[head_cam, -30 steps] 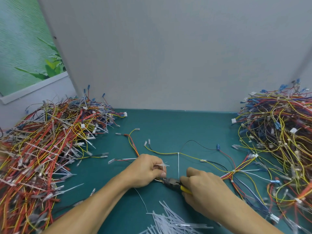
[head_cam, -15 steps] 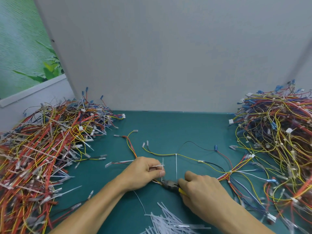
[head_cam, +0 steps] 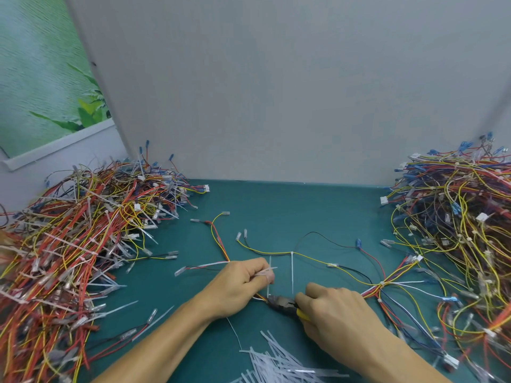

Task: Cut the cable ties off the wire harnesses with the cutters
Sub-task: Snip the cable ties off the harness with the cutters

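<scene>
One wire harness of yellow, black and red wires lies spread across the green mat. My left hand grips its bundled wires together with a white cable tie that sticks up by my fingers. My right hand grips the yellow-handled cutters. Their dark jaws sit at the wires just right of my left hand, at the foot of that tie. A second white cable tie stands upright on the yellow wire a little further right.
A large heap of harnesses with many ties fills the left. Another harness heap fills the right. Several cut tie strips lie near the front edge. A grey partition closes off the back.
The view has shifted slightly. Both hands hold the same grips, and the cutter jaws stay at the wires beside my left hand.
</scene>
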`<state>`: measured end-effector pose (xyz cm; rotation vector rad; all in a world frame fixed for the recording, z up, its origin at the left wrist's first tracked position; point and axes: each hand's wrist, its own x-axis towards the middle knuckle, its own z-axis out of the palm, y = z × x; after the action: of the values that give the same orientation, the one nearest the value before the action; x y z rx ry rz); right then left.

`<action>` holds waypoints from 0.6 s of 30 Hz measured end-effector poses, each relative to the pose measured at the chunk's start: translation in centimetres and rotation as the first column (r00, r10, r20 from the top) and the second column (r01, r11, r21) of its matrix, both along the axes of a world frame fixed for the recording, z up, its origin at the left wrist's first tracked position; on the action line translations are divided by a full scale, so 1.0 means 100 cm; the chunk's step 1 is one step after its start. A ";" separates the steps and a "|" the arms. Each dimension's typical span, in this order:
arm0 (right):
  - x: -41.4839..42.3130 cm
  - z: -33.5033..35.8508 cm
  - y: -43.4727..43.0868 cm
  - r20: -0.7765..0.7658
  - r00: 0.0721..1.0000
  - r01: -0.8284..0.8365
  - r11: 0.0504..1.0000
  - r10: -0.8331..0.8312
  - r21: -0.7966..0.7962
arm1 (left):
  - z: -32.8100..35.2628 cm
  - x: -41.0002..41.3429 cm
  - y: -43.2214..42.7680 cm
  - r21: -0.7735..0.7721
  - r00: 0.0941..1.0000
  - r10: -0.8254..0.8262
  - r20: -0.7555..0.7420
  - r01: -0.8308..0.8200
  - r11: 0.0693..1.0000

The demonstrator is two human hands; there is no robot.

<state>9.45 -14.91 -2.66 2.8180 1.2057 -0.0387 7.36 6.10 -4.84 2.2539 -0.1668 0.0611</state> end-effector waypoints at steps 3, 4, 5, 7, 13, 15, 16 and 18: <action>0.000 0.002 0.001 0.011 1.000 0.010 1.000 -0.010 0.000 | 0.000 0.000 -0.001 0.004 1.000 0.008 -0.001 -0.008 1.000; -0.001 0.003 0.001 0.023 1.000 0.015 1.000 -0.015 -0.013 | -0.001 0.000 -0.001 0.008 1.000 0.007 0.000 -0.007 1.000; -0.002 0.003 0.002 0.027 1.000 0.003 1.000 -0.003 0.014 | -0.001 0.000 -0.001 0.013 1.000 0.008 0.004 -0.008 1.000; -0.003 0.007 0.002 0.057 0.998 -0.031 0.999 0.029 0.022 | -0.001 0.001 -0.001 0.013 1.000 0.020 0.016 -0.020 1.000; -0.002 -0.004 0.003 0.077 0.997 0.013 0.998 -0.018 0.066 | 0.000 0.002 0.002 -0.267 0.989 0.143 -0.034 -0.147 0.952; -0.004 -0.008 0.002 0.093 0.995 0.031 0.993 -0.042 0.118 | 0.004 0.004 0.008 -0.442 0.970 0.239 -0.040 -0.232 0.866; -0.007 -0.004 0.003 0.092 0.995 0.032 0.988 -0.046 0.152 | 0.008 0.005 0.014 -0.490 0.957 0.286 -0.039 -0.268 0.829; -0.009 -0.002 0.002 0.108 0.994 -0.002 0.983 -0.019 0.186 | 0.018 0.007 0.028 -0.539 0.932 0.358 -0.047 -0.326 0.777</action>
<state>8.58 -14.74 -2.81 2.9372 1.2327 0.2379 8.04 8.94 -3.07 1.6856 0.2164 0.3310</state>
